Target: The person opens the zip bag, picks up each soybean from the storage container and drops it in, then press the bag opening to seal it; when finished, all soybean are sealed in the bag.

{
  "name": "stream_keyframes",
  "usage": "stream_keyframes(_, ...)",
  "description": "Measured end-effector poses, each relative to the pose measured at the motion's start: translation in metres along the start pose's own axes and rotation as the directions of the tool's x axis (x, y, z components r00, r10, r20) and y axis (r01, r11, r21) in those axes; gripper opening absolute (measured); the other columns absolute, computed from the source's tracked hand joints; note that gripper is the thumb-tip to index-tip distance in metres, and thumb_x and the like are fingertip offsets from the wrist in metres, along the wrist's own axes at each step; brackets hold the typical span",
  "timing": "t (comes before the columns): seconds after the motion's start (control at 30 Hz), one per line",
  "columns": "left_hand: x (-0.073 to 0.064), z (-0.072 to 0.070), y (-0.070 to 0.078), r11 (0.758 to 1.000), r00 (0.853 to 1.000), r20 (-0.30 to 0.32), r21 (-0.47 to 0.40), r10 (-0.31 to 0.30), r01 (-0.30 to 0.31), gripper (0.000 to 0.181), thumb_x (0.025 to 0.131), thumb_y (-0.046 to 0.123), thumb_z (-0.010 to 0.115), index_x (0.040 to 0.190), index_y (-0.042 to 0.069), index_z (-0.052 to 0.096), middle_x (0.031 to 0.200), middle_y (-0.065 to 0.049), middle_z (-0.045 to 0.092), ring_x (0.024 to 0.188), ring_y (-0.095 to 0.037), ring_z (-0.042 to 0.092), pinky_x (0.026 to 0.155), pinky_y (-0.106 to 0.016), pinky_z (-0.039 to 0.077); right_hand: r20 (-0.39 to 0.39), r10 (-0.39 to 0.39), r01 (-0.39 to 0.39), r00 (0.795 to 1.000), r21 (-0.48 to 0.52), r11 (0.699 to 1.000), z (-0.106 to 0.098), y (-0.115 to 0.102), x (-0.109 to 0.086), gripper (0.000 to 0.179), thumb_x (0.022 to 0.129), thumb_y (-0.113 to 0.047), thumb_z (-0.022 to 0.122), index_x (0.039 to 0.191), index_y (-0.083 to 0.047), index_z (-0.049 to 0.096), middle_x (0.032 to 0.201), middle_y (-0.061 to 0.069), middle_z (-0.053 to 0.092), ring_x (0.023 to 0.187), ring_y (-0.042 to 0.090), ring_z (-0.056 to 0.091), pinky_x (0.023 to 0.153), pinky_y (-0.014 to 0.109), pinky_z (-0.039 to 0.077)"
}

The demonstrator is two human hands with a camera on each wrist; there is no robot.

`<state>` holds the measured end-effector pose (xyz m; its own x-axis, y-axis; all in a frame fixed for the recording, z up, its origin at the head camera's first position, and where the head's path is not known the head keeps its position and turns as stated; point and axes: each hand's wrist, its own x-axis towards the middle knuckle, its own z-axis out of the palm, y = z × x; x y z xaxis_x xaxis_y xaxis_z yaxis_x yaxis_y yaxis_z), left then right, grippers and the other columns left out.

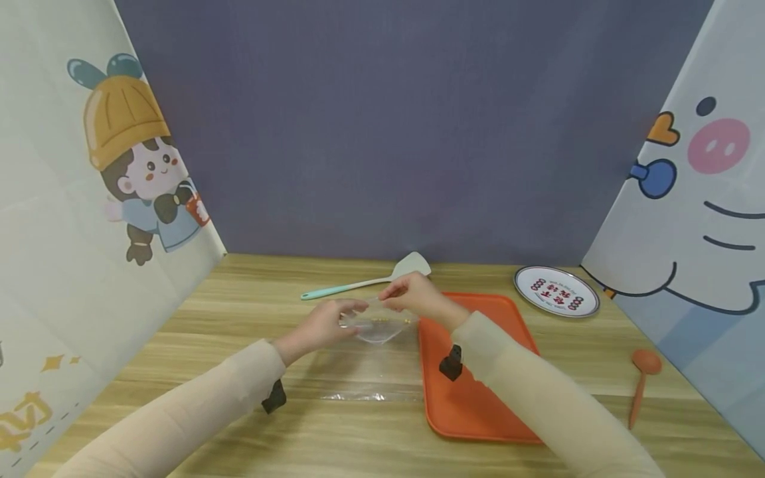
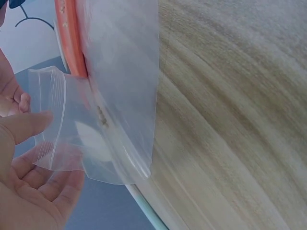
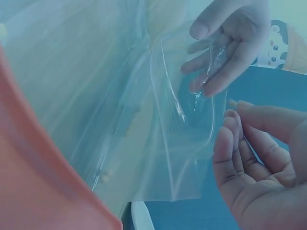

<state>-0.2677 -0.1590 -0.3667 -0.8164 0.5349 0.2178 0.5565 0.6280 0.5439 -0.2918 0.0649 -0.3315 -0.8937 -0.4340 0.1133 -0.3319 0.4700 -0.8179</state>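
Observation:
A clear zip bag [image 2: 72, 120] is held up by my left hand [image 1: 325, 328], the thumb on one side and the fingers behind the film. Its mouth gapes in the right wrist view, and its lower part lies over the wood table. Several small yellowish grains [image 2: 101, 116] show through the plastic. My right hand [image 1: 415, 297] is at the bag's mouth, thumb and fingertips brought together. Between those tips, a small yellowish piece [image 3: 233, 102] peeks out in the right wrist view. An orange tray [image 1: 472, 405] lies under my right forearm, with a few grains on it.
Behind the bag lies a spatula [image 1: 352, 285] with a mint handle and pale blade. A white printed plate [image 1: 556, 292] rests at the back right, and an orange spoon [image 1: 645, 364] lies at the right. Printed panels enclose the table's sides and a dark panel [image 1: 394, 133] its back.

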Motion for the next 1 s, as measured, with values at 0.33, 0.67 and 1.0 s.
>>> stream_keyframes(0.33,0.001,0.001,-0.002,1.0,1.0,0.002,-0.006,0.005,-0.005,0.045,0.086,0.008,0.071,0.129,0.001,0.058,0.125,-0.016,0.064,0.11,-0.033,0.062,0.095,-0.047,0.053,-0.04,0.033,-0.032,0.999,0.028,0.999,-0.008,0.004,-0.006,0.017,0.085,-0.002,0.069,0.099,0.007,0.072,0.081,0.012,0.073,0.065,0.007,0.06,0.067,0.031,0.058)
stream_keyframes(0.67,-0.004,-0.001,-0.002,1.0,1.0,-0.004,-0.013,-0.009,0.009,0.046,0.086,0.009,0.07,0.13,0.001,0.058,0.125,-0.015,0.065,0.111,-0.034,0.061,0.096,-0.047,0.052,-0.064,0.09,-0.089,0.994,0.008,0.996,-0.046,0.031,-0.031,0.02,0.087,-0.008,0.069,0.102,0.006,0.071,0.09,0.016,0.073,0.078,0.024,0.067,0.07,0.033,0.058)
stream_keyframes(1.0,-0.002,0.002,-0.005,1.0,1.0,-0.016,-0.011,0.006,-0.006,0.045,0.085,0.004,0.07,0.129,0.001,0.059,0.124,-0.017,0.065,0.108,-0.034,0.062,0.095,-0.047,0.053,-0.01,0.17,-0.17,0.985,-0.033,0.985,-0.078,0.067,-0.06,0.028,0.09,-0.012,0.066,0.11,0.007,0.067,0.106,0.02,0.071,0.089,0.02,0.068,0.085,0.046,0.057)
